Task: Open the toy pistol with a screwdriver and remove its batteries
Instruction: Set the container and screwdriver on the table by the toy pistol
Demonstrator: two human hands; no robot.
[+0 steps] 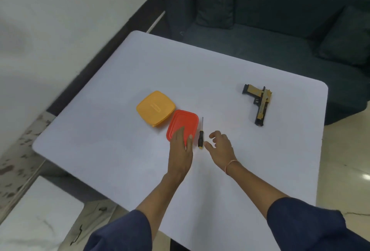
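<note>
Going for the screwdriver, pistol not touched yet

Yellow box (155, 108) far left, left hand (181, 150) flat and empty on the red box (183, 125); right hand (219, 146), fingers spread, holding nothing, just beside the screwdriver (200, 136): I'd pinch the handle. Pistol (259, 104) sits far right near the table (260, 170) edge, open room between.

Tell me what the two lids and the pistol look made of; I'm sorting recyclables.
Orange lid and red lid: likely moulded plastic, going by the smooth satin sheen and raised rims. Toy pistol: probably plastic too, matte black with tan panels; too small to be sure.
</note>
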